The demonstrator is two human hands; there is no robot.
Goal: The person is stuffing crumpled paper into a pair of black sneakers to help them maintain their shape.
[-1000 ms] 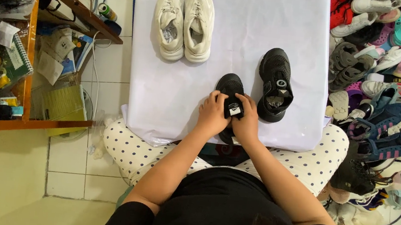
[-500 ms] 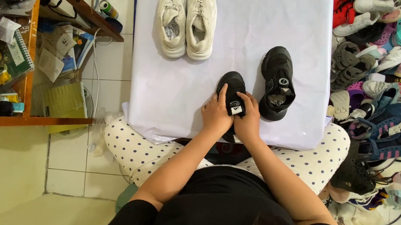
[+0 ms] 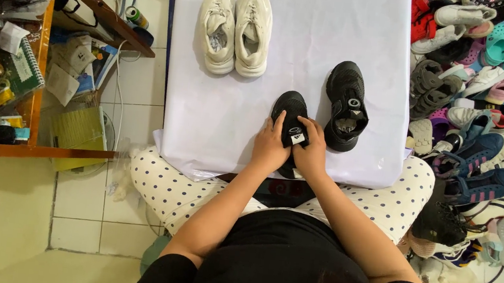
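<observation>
A black sneaker [image 3: 291,109] lies toe-away on the white sheet [image 3: 313,35] in front of me. My left hand [image 3: 269,147] grips its left side and my right hand [image 3: 312,152] grips its right side, fingers around the tongue with its white tag. The heel is hidden under my hands. Its mate, a second black sneaker [image 3: 345,105], lies just to the right, untouched. A pair of white sneakers [image 3: 234,28] stands side by side at the far left of the sheet.
A big heap of mixed shoes and sandals [image 3: 480,103] fills the floor on the right. A wooden shelf [image 3: 18,54] crammed with papers and small items stands on the left over white tiles. My knees in dotted trousers [image 3: 166,182] flank the sheet's near edge.
My hands have shifted slightly on the black sneaker, staying around its tongue. The other shoes have not moved.
</observation>
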